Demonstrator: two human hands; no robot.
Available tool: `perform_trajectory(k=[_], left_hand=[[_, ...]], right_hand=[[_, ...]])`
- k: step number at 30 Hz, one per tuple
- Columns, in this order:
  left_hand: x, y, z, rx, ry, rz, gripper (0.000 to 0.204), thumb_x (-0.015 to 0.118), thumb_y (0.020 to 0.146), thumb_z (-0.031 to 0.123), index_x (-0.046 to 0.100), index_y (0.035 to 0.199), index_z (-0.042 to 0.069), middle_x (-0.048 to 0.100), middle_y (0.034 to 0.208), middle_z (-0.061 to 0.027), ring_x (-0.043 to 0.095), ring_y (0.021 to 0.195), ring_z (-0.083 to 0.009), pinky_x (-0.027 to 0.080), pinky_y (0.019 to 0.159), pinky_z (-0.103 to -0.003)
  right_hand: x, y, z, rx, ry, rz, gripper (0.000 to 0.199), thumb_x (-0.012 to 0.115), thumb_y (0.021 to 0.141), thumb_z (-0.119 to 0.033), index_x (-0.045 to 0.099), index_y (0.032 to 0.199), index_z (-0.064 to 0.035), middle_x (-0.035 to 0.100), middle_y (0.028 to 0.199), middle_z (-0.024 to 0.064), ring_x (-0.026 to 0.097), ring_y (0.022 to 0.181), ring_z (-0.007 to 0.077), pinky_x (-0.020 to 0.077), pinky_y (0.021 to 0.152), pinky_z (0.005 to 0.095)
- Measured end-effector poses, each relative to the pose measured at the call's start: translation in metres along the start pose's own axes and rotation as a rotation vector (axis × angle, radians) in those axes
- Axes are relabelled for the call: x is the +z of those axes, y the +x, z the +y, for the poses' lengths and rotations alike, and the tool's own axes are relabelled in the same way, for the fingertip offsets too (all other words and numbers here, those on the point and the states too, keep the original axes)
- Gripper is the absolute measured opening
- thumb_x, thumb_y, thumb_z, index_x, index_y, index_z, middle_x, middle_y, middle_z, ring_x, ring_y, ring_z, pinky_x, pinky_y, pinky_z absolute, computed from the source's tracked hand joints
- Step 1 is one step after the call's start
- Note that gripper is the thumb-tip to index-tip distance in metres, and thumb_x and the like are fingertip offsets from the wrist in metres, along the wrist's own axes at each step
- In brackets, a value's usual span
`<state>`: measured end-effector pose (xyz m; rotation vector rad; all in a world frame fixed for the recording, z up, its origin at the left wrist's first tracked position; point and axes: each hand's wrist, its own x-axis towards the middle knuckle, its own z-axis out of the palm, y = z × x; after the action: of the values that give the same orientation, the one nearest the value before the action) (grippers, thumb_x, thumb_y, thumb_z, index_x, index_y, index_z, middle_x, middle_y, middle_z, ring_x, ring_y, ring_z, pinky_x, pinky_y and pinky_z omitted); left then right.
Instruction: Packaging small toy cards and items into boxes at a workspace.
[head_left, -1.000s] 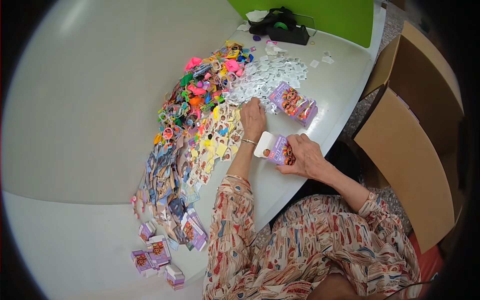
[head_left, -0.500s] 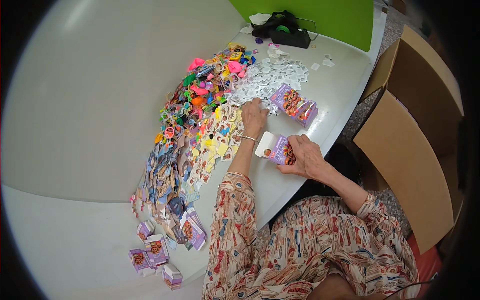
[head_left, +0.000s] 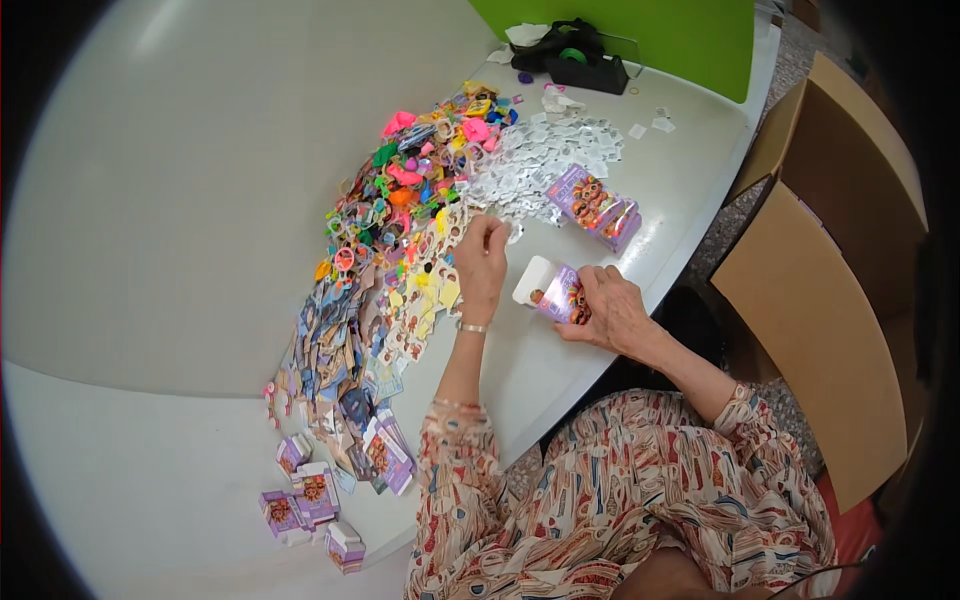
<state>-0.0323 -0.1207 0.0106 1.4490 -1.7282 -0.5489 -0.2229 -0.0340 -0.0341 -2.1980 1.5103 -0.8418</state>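
Observation:
My right hand (head_left: pixel 615 315) grips a small purple carton (head_left: pixel 562 295) with cartoon pictures, its white end flap standing open toward my left hand. My left hand (head_left: pixel 482 262) is over the near edge of the piles, thumb and fingers pinched together. Whatever they hold, if anything, is too small to make out. Beside those fingers lie a heap of small white packets (head_left: pixel 545 160) and a spread of picture stickers and yellow pieces (head_left: pixel 425 295). Behind them is a mound of colourful plastic trinkets (head_left: pixel 400 185). A short stack of purple cartons (head_left: pixel 595 208) lies just beyond the held one.
Folded bluish paper pieces (head_left: pixel 325 340) trail down the left, ending at several purple cartons (head_left: pixel 315 490). A black tape dispenser (head_left: pixel 590 72) stands at the back by a green panel (head_left: pixel 680 40). A large open cardboard box (head_left: pixel 800 290) is off the table's right side.
My left hand has drawn back and left from the white packets, its fingers now pinched. My right hand keeps the carton in nearly the same place.

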Motion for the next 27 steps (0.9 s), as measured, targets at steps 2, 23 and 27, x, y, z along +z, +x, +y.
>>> perform_trajectory(k=[2, 23, 27], left_hand=[[-0.007, -0.028, 0.009, 0.117, 0.067, 0.073, 0.006, 0.061, 0.084, 0.009, 0.060, 0.085, 0.004, 0.063, 0.084, -0.0119, 0.059, 0.080, -0.0284, 0.046, 0.066, -0.037], [-0.198, -0.118, -0.152, -0.066, 0.851, 0.287, 0.026, 0.068, 0.081, 0.017, 0.064, 0.101, 0.001, 0.065, 0.100, -0.0134, 0.060, 0.092, -0.0304, 0.049, 0.079, -0.037], [-0.197, -0.112, -0.181, -0.060, 1.019, 0.185, 0.021, 0.066, 0.077, 0.014, 0.061, 0.093, 0.001, 0.063, 0.092, -0.0142, 0.057, 0.090, -0.0338, 0.047, 0.079, -0.043]], right_hand=[[0.001, 0.003, -0.004, 0.018, -0.017, -0.024, 0.064, 0.078, 0.063, -0.045, 0.049, 0.098, 0.0004, 0.058, 0.087, 0.0165, 0.057, 0.085, 0.0337, 0.0498, 0.072, 0.0417], [0.018, 0.014, -0.041, -0.128, 0.033, -0.070, 0.064, 0.076, 0.066, -0.036, 0.045, 0.108, 0.0017, 0.055, 0.091, 0.0163, 0.055, 0.089, 0.0334, 0.0471, 0.075, 0.0422], [0.018, 0.013, -0.037, -0.100, 0.013, -0.097, 0.066, 0.077, 0.065, -0.037, 0.045, 0.109, 0.0012, 0.056, 0.093, 0.0160, 0.055, 0.090, 0.0327, 0.0476, 0.075, 0.0422]])
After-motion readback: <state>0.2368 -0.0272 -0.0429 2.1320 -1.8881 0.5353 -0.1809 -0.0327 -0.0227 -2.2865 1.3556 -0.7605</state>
